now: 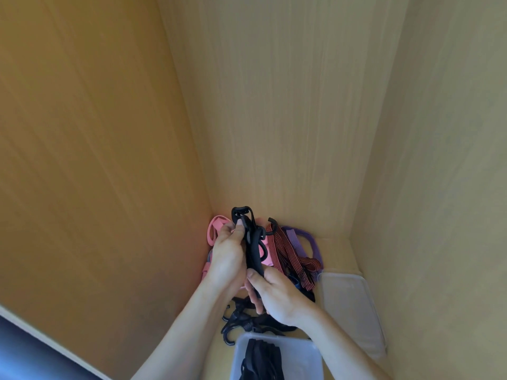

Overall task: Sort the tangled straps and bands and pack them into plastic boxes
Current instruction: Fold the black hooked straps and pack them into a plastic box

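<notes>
- Black strap [253, 253]: judged light, limp and elastic, with hard hooks liable to snag. Best held mid-length, hooks gathered.
- Left hand [227, 256] grips it below the hooks. Right hand [277, 297], at 5 o'clock from the left, pinches its lower end.
- Plastic box [301, 363] at 6 o'clock holds black straps. The remaining tangle [288, 250] lies at 2 o'clock.
- Shelf floor [337, 250]: pale wood-grain, walled on three sides, cramped.

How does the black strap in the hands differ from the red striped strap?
The black strap is plain black; the red striped strap is red with dark stripes. The black strap is gripped by the left hand and right hand; the red striped strap lies untouched beside them. Both seem to end in black hooks.
</notes>
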A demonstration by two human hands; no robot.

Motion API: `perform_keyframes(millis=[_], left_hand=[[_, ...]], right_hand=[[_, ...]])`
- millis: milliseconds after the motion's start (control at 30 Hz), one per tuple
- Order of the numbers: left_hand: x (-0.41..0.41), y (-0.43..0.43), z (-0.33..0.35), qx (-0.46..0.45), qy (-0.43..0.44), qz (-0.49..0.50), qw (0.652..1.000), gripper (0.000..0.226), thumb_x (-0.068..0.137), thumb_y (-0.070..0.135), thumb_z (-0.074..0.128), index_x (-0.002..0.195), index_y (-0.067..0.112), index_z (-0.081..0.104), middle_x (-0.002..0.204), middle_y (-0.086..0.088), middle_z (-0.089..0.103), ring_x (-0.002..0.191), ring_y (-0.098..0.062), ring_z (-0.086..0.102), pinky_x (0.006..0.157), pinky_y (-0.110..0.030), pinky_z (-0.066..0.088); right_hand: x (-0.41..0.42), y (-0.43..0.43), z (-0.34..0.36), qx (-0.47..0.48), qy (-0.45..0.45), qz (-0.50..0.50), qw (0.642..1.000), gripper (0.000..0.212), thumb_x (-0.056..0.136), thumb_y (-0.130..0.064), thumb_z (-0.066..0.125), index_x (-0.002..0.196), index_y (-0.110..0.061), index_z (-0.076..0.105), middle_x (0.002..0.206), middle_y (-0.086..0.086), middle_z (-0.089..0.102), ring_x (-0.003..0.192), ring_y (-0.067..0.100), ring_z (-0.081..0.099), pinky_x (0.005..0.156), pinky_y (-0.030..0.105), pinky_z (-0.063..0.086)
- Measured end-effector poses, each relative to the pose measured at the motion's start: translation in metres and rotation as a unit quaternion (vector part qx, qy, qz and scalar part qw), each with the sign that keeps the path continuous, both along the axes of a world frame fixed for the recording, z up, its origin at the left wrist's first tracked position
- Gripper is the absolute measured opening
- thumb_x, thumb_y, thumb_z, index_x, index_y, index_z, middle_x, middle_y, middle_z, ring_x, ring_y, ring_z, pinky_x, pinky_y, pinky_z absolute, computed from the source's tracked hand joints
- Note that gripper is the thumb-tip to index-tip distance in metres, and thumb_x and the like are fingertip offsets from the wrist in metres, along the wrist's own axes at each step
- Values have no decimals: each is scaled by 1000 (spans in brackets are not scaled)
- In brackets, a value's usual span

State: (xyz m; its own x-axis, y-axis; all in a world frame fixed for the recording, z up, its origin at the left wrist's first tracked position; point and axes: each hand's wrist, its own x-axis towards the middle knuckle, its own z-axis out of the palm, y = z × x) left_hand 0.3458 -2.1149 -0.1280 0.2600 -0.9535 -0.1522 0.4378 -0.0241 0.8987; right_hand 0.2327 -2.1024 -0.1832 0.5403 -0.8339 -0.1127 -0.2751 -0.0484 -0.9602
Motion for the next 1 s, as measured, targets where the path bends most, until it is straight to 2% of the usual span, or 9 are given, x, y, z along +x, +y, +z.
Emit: perform_keyframes(millis=[67, 167, 267, 400, 500, 600, 700, 800, 1000], left_hand=[[-3, 3, 1, -3, 37, -7, 999, 19, 109, 11, 35, 122, 3, 47, 127, -27, 64, 102, -26, 65, 84, -31, 53], [-8, 5, 1, -14, 85, -14, 996, 18, 109, 6, 32, 122, 5, 45, 132, -34, 58, 109, -33, 61, 89, -38, 52], [-9, 3, -1, -17, 113, -9, 993, 20, 109, 7, 33, 125, 6, 44, 134, -37, 55, 105, -35, 59, 76, -36, 54], [-8, -1, -9, -13, 126, 26, 992, 26, 108, 8, 36, 131, 4, 46, 109, -25, 65, 106, -34, 63, 94, -42, 55], [-9, -1, -15, -5, 120, 33, 992, 29, 108, 7, 35, 133, -1, 49, 113, -28, 62, 110, -37, 60, 110, -53, 44], [-14, 0, -11, 1, 132, 47, 990, 20, 108, 7, 36, 120, 2, 51, 124, -36, 59, 104, -34, 63, 93, -43, 57], [-18, -5, -7, 11, 152, 74, 986, 27, 107, 4, 33, 130, 3, 48, 125, -30, 62, 98, -30, 65, 73, -34, 58], [-23, -8, -4, 14, 177, 83, 981, 28, 105, 1, 34, 128, 4, 49, 109, -25, 67, 77, -22, 70, 61, -30, 58], [-27, -11, -12, 7, 235, 39, 971, 29, 105, 10, 30, 104, -2, 57, 85, -22, 73, 68, -25, 72, 65, -34, 59]], right_hand=[[-4, -3, -1, -67, 67, -30, 995, 38, 107, -40, 37, 79, -18, 51, 62, -1, 56, 59, 22, 51, 79, 53, 51], [-9, -7, -3, -199, 175, -96, 960, 30, 105, -45, 36, 100, -23, 55, 83, -1, 66, 74, 23, 62, 68, 45, 50], [-9, -6, -5, -277, 201, -148, 928, 27, 105, -44, 36, 116, -25, 52, 94, -5, 66, 82, 23, 65, 69, 39, 50], [-9, -7, -8, -307, 227, -166, 909, 27, 105, -41, 37, 120, -22, 52, 100, -3, 66, 84, 23, 67, 68, 36, 51], [-9, -6, -10, -338, 266, -181, 885, 27, 104, -41, 39, 114, -20, 53, 98, -2, 66, 81, 22, 68, 65, 31, 49], [-7, -5, -10, -335, 285, -192, 877, 27, 103, -41, 40, 112, -20, 53, 97, -2, 67, 80, 22, 69, 62, 29, 47], [-2, -3, -12, -331, 292, -188, 878, 29, 104, -42, 40, 112, -17, 53, 95, 0, 68, 78, 22, 70, 57, 27, 40], [10, 3, -17, -326, 325, -174, 871, 22, 99, -30, 51, 114, -14, 52, 97, 2, 69, 81, 23, 71, 59, 27, 41], [8, -8, -21, -320, 373, -206, 846, 20, 97, -19, 50, 117, -18, 53, 101, 1, 69, 85, 22, 71, 62, 30, 45]])
